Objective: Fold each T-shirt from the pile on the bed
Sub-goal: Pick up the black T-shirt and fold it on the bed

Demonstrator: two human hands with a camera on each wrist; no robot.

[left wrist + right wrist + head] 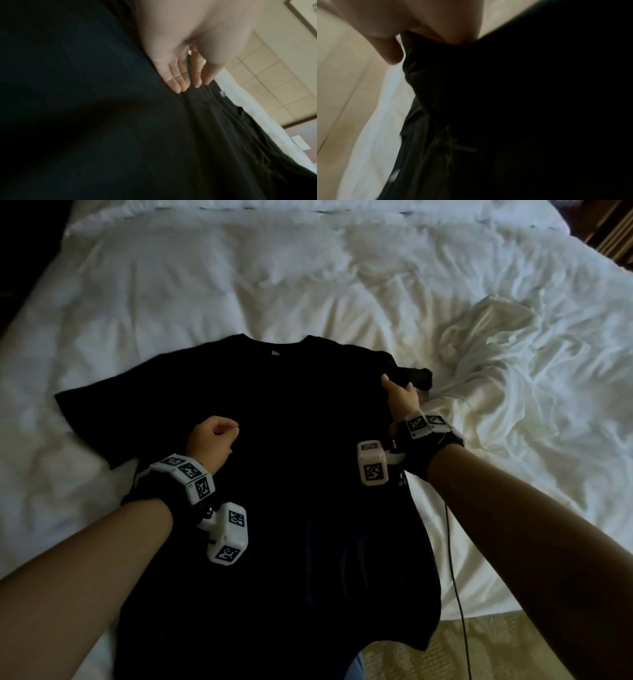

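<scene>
A black T-shirt (291, 440) lies flat on the white bed (205, 285), collar away from me and hem at the near edge. Its left sleeve (89, 412) is spread out. My left hand (214, 440) sits on the chest left of centre, its curled fingers and thumb pinching the fabric; in the left wrist view the fingertips (178, 86) meet the cloth and creases run from them. My right hand (400, 395) grips the bunched right sleeve (418, 376) at the shoulder, thumb on top. In the right wrist view the fingers (390, 54) close round the black cloth (471, 94).
A crumpled cream-white heap of cloth (489, 344) lies on the bed to the right of the shirt. A thin black cable (457, 587) hangs from my right wrist over the bed's edge. Patterned carpet (445, 652) shows at the bottom right.
</scene>
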